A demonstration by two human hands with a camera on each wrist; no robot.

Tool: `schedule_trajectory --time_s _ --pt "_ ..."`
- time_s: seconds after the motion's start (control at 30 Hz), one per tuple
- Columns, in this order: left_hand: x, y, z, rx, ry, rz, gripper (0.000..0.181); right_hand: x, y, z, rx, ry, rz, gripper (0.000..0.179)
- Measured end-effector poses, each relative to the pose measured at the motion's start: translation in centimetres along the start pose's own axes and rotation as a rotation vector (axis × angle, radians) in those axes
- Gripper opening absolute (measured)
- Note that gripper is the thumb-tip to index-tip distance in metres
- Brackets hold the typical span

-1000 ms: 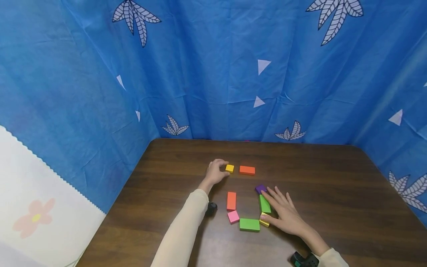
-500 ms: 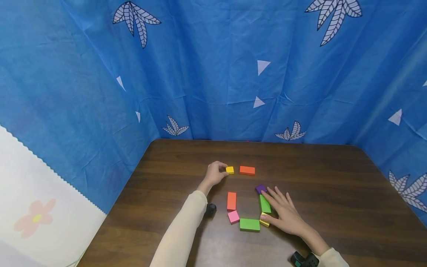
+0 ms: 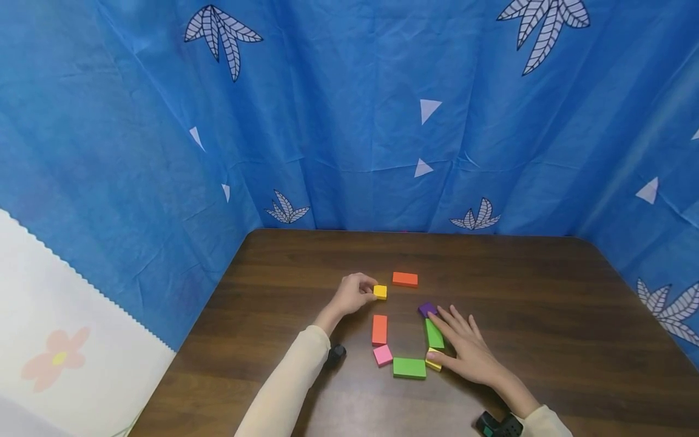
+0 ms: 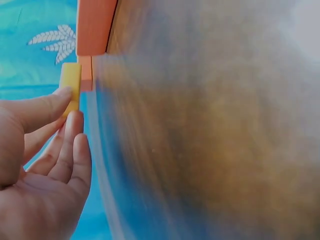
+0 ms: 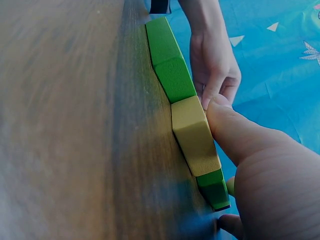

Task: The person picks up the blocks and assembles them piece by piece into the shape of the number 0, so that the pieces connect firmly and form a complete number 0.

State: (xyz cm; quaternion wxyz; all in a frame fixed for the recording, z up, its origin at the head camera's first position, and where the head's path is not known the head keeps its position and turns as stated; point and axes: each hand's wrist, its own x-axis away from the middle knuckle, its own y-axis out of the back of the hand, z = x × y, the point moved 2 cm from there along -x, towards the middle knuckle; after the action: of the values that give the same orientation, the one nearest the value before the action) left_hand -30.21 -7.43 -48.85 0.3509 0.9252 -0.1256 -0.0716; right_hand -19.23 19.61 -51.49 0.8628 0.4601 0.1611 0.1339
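Observation:
My left hand (image 3: 351, 294) pinches a small yellow block (image 3: 380, 292) between thumb and fingers, just beyond the upright-lying orange block (image 3: 379, 330). In the left wrist view the thumb presses one face of that yellow block (image 4: 71, 82). My right hand (image 3: 468, 351) lies spread over the right side of a block arrangement, fingers straight. Its index finger touches the purple block (image 3: 426, 310), and the thumb rests on a second yellow block (image 3: 434, 359). Between these lies a green block (image 3: 434, 334), partly under the hand. The right wrist view shows the thumb against the yellow block (image 5: 196, 134).
A red-orange block (image 3: 405, 279) lies farther back. A pink block (image 3: 383, 355) and a long green block (image 3: 409, 368) form the near side of the arrangement. Everything lies on a dark wooden table (image 3: 546, 303), with a blue curtain (image 3: 349, 121) behind it.
My left hand has taken hold of the small yellow block and brought it nearer and slightly right, away from beside the red-orange block. The right hand stays in place.

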Motion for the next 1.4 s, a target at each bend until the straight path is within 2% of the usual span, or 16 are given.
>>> schedule_trajectory --time_s 0.2,0.37,0.87,1.1,1.4 --pt "0.6 -0.3 -0.5 -0.01 -0.065 0.084 0.028 0.0 0.1 0.0 0.006 0.005 -0.003 0.08" --pt "0.9 -0.4 -0.6 -0.021 -0.103 0.114 0.027 0.0 0.1 0.0 0.004 0.008 -0.005 0.079" --pt "1.1 -0.5 -0.5 -0.041 -0.098 0.183 0.027 0.0 0.1 -0.1 0.004 0.001 -0.003 0.08" --pt "1.1 -0.5 -0.6 -0.054 -0.099 0.194 0.028 0.1 0.0 -0.2 0.005 0.008 -0.004 0.079" --pt "1.2 -0.5 -0.6 -0.085 -0.133 0.194 0.03 0.1 0.0 -0.2 0.0 0.02 -0.009 0.079"
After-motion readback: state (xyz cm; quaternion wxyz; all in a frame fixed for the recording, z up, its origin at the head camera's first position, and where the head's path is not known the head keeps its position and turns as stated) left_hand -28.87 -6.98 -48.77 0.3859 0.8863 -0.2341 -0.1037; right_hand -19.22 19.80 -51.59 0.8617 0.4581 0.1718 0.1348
